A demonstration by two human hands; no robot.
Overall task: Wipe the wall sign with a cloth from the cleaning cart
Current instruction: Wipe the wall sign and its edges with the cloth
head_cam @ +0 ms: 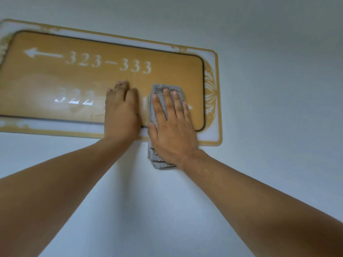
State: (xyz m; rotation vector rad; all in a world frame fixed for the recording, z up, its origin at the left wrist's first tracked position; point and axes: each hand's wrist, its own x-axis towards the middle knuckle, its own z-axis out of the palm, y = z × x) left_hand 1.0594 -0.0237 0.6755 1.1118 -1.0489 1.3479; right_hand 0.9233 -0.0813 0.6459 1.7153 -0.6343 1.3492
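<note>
My right hand (171,127) lies flat with fingers spread, pressing a folded grey cloth (159,101) against the wall sign (111,78) – palm down, no pinch. The cloth's near end hangs below the sign's lower border, onto the pale wall (278,89). My left hand (121,110) is just beside it on the left, open and flat on the sign face w/ fingers together, prob. bracing; it holds nothing.

The sign is a tan panel in a clear, gold-trimmed frame. Top row: left arrow and "323–333". Bottom row: "322" at left, the rest hidden under my hands; an arrow tip shows right of the cloth.

Progress, as I judge it: wiping is underway at the lower right. The lower left is glary, so I can't tell if it's clean. Top row and frame edges likely remain.

No containers in view – the cleaning cart isn't visible.
</note>
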